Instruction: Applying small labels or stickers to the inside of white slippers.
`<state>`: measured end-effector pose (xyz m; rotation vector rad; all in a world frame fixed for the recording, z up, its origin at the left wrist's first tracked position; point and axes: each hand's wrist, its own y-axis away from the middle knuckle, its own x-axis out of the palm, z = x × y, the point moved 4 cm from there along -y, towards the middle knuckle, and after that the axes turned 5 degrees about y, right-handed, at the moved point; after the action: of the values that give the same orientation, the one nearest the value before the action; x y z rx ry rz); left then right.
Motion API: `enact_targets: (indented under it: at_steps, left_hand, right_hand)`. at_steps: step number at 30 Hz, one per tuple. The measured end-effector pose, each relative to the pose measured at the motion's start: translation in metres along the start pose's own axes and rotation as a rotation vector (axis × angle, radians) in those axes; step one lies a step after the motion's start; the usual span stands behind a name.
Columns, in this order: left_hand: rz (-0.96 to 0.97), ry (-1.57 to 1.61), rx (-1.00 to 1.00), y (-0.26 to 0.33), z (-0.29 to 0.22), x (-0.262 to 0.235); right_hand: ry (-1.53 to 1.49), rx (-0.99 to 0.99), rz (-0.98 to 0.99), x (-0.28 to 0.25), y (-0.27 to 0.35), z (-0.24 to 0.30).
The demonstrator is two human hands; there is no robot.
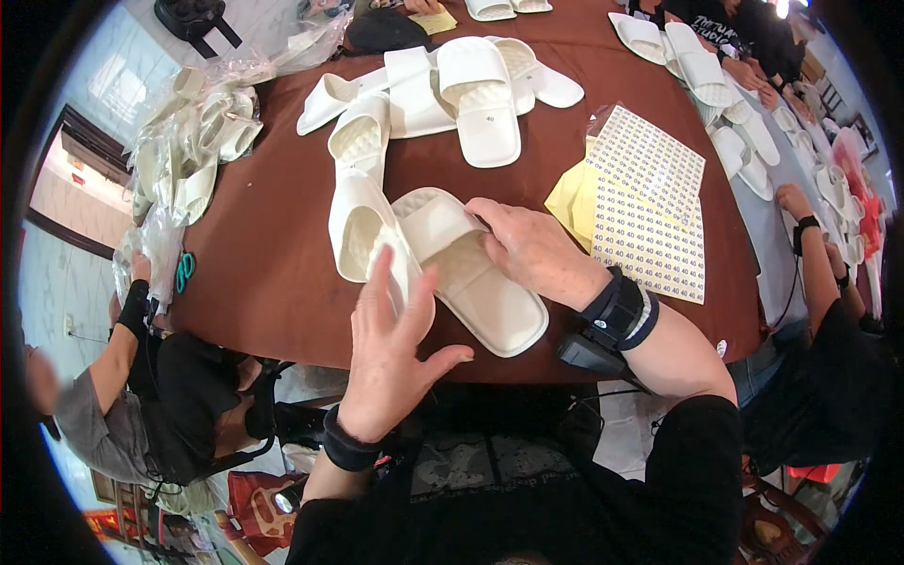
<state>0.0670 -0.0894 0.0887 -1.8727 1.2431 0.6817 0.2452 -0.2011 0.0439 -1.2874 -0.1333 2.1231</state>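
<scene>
A white slipper point(504, 311) lies at the near edge of the brown-covered table, its sole toward me. My right hand point(541, 247) grips the side of its strap, with the fingertips curled at the strap's edge. My left hand point(388, 347) is open, thumb and fingers spread, just left of that slipper. Its fingertips overlap a second white slipper point(356, 231), and I cannot tell whether they touch it. Beyond both hands lie several more white slippers, one of them a slipper point(490, 127) with a small printed mark on its insole.
Right of my hands are sticker sheets point(650, 259) over yellow paper point(570, 202). Teal scissors point(185, 271) lie at the left edge near bagged slippers point(193, 155). A black cap point(386, 32) sits at the back. Other people work on both sides, with more slippers point(702, 71) far right.
</scene>
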Motion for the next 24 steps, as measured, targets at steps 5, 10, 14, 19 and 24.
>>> enact_targets:
  at_steps: [5,10,14,19,24]
  left_hand:
    - [0.025,-0.135,-0.046,-0.005,-0.002,-0.002]
    - [-0.489,0.08,-0.069,0.009,0.037,-0.046]
    - [-0.712,0.917,-0.243,0.04,0.084,-0.068]
    - [-0.631,1.505,-0.592,0.068,0.121,-0.039]
    - [-0.553,1.023,-0.551,0.077,0.119,-0.038]
  right_hand:
    - [-0.047,0.08,0.048,-0.004,0.0,0.0]
    - [-0.005,0.135,0.033,-0.004,0.001,-0.01]
    - [-0.09,0.155,-0.071,-0.007,-0.001,-0.008]
    - [-0.116,0.174,-0.124,-0.011,0.001,-0.007]
    - [-0.117,0.193,-0.058,-0.011,0.001,-0.008]
